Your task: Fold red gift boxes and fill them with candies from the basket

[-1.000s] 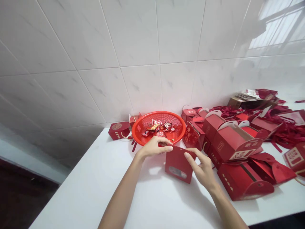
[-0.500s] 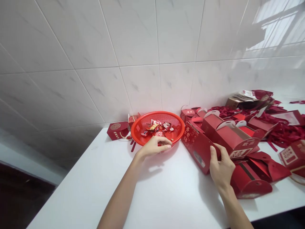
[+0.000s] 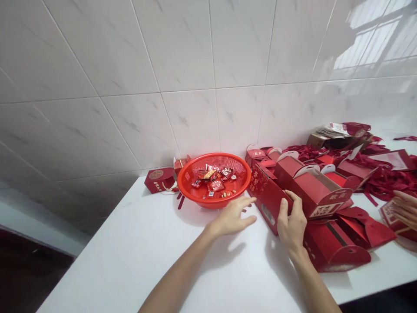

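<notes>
My right hand [image 3: 291, 221] grips the near end of a long red gift box [image 3: 265, 195] with gold print, its thumb on the side facing me. Between the basket and that box my left hand [image 3: 235, 216] hovers over the white table, fingers spread, with nothing seen in it. Just beyond it stands a red plastic basket [image 3: 192, 196] with small holes in its wall. Several wrapped candies [image 3: 215, 186] and a few loose nuts lie in its bottom.
Several red gift boxes [image 3: 322, 187] crowd the table's right side, with dark red ribbons [image 3: 387, 184] behind. A small red box [image 3: 159, 179] sits left of the basket. Another person's hand [image 3: 407, 208] is at the right edge, on a box. A tiled wall [image 3: 189, 117] closes the back.
My left hand has left the basket and moved right, toward the long gift box, its fingers opening. My right hand still grips the box. Another person's hand has come in at right.
</notes>
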`<state>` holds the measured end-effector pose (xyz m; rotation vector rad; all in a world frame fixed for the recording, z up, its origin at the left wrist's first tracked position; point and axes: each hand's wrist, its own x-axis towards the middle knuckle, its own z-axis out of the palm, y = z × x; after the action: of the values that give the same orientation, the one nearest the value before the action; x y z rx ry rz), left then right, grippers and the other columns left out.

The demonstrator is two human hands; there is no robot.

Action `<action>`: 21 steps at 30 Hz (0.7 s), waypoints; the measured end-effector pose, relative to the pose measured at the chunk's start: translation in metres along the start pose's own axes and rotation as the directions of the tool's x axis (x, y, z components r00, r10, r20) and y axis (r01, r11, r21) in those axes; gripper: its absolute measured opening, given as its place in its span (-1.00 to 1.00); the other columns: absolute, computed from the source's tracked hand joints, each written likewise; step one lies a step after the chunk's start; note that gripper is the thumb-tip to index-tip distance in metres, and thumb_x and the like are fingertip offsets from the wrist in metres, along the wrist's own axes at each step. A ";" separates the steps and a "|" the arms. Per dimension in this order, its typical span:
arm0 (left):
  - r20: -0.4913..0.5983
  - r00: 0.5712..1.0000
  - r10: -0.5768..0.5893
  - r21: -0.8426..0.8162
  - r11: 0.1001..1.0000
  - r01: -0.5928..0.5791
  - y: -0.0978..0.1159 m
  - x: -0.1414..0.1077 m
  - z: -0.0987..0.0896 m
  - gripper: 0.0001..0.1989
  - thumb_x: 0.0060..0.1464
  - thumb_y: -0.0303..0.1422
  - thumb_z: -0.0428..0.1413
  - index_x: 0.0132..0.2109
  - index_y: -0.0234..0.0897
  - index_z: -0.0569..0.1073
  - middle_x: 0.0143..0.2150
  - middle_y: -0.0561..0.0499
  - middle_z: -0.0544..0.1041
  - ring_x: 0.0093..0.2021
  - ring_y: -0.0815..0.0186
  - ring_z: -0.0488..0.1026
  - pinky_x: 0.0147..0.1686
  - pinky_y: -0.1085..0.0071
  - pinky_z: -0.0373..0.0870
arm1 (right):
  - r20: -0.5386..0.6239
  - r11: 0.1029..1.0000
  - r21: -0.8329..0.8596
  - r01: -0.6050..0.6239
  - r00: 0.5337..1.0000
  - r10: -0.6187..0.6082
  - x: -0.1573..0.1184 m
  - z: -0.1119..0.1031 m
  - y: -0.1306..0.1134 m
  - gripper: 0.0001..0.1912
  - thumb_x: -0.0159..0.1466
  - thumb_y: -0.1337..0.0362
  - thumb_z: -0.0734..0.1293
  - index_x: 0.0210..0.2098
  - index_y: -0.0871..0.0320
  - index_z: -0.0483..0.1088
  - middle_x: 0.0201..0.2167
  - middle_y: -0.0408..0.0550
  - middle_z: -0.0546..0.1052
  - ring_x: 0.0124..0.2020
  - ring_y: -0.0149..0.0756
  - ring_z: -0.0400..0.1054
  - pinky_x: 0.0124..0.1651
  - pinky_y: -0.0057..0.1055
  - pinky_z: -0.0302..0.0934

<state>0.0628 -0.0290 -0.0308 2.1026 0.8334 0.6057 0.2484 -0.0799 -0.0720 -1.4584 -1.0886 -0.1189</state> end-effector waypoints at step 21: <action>-0.078 0.985 -0.151 -0.121 0.983 0.141 -0.044 0.083 0.081 0.39 -0.23 -0.22 0.34 0.45 -0.57 -0.45 0.49 -0.43 -0.45 0.49 -0.15 -0.47 0.45 0.00 -0.29 | 0.075 0.984 0.046 0.174 0.981 -0.177 -0.016 0.009 0.003 -0.37 0.39 0.23 0.23 0.40 0.14 0.04 0.43 0.25 0.05 0.43 0.06 0.00 0.32 0.16 0.08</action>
<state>0.1552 0.0130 -0.1021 1.9033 0.9697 0.6544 0.2364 -0.0802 -0.0867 -1.3394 -1.2772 -0.1648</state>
